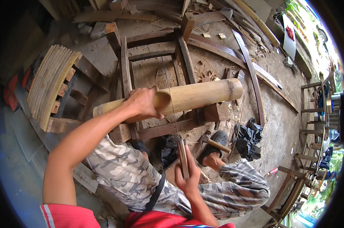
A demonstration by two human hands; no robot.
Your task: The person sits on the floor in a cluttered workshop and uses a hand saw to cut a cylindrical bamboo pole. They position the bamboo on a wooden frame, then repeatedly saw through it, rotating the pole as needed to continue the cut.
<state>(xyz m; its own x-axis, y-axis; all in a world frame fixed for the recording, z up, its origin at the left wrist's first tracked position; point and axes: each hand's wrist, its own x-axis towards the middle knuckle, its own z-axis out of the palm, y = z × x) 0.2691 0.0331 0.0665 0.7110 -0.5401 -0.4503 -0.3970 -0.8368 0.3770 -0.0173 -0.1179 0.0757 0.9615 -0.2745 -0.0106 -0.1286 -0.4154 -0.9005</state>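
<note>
A thick, pale bamboo section [198,93] lies crosswise over a dark wooden frame [160,131], which stands between my legs. My left hand [143,102] presses down on the bamboo left of its middle, thumb and fingers curved round it. In my right hand [189,174] is the handle of a handsaw [183,159], held nearer my body. Its blade appears edge-on as a thin line running away from me across the bamboo, just right of my left hand. How deep the blade sits in the bamboo I cannot tell.
A hammer [213,142] rests by my right shoe [216,143]. Black plastic [247,140] lies beyond it. A slatted bamboo piece [52,85] stands at the left. Long planks [251,76], offcuts and chips litter the far floor. Wooden frames [312,133] line the right side.
</note>
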